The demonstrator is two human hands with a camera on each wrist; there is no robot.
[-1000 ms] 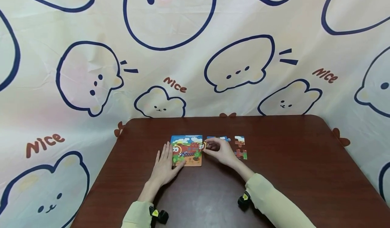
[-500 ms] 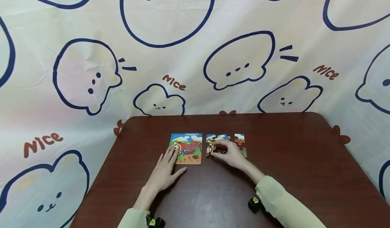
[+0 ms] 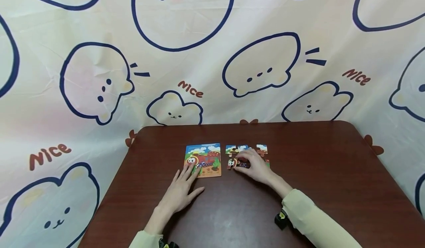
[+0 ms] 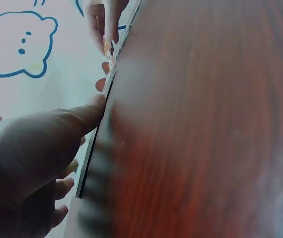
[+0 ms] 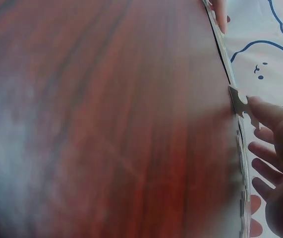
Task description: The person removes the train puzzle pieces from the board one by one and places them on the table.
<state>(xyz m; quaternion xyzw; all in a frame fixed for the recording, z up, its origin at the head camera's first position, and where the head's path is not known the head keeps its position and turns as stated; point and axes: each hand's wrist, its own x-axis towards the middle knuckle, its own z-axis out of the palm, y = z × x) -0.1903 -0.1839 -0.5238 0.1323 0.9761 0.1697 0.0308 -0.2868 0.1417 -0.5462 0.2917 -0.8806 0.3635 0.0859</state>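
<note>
A square picture card (image 3: 212, 159) with a train scene lies on the table. My left hand (image 3: 179, 191) rests its outstretched fingers on the card's lower-left part, thumb spread toward me below the near edge. Just right of the card, my right hand (image 3: 260, 168) pinches a jigsaw piece (image 3: 231, 163) showing a white cartoon face. In the right wrist view that jigsaw piece (image 5: 238, 101) stands tilted at the thumb tip. Beyond the hand lie sky-coloured jigsaw pieces (image 3: 230, 149). My right hand partly covers other pieces beneath it.
A separate jigsaw piece (image 3: 262, 149) with clouds and red sits at the right end of the group. The brown table (image 3: 315, 174) reaches back to a pale wall cloth (image 3: 209, 71) printed with cartoon outlines.
My right hand has moved right with the face piece, from the card's right edge to the jigsaw pieces. My left hand has drawn slightly back, its fingers now on the card's lower left.
</note>
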